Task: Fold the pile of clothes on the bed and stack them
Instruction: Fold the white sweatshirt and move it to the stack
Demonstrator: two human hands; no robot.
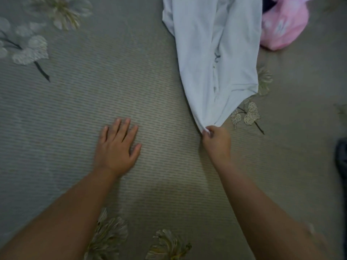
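A white garment (210, 53) lies stretched down the bed from the top edge of the view, narrowing to a bunched corner. My right hand (216, 141) pinches that corner between thumb and curled fingers. My left hand (116, 145) lies flat on the bedspread (75, 109) with its fingers spread, well to the left of the garment and holding nothing. A pink garment (283, 25) sits crumpled at the top right, partly behind the white one, with something dark (268, 4) showing above it.
The bedspread is grey-beige with a ribbed weave and printed flowers (28, 47) at the left, near the white garment's hem and along the bottom. A dark object (341, 158) cuts in at the right edge.
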